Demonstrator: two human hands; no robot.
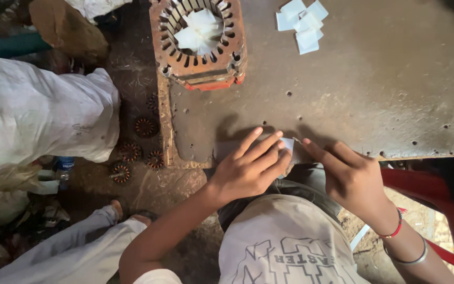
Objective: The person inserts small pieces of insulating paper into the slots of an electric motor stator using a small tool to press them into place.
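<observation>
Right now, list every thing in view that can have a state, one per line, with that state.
Left hand: fingers flat, pressing a paper piece.
Right hand: pinching the paper's edge.
Paper piece: flat at the table's edge, partly covered.
Stator core: upright, slots open, white paper inside.
Paper slips: loose, overlapping pile.
Small rotors: scattered on the floor.

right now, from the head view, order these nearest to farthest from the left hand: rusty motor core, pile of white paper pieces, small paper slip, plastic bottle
1. small paper slip, under the fingers of the left hand at the table edge
2. rusty motor core, straight ahead on the table
3. plastic bottle, far left on the floor, and pile of white paper pieces, top right: too close to call
</observation>
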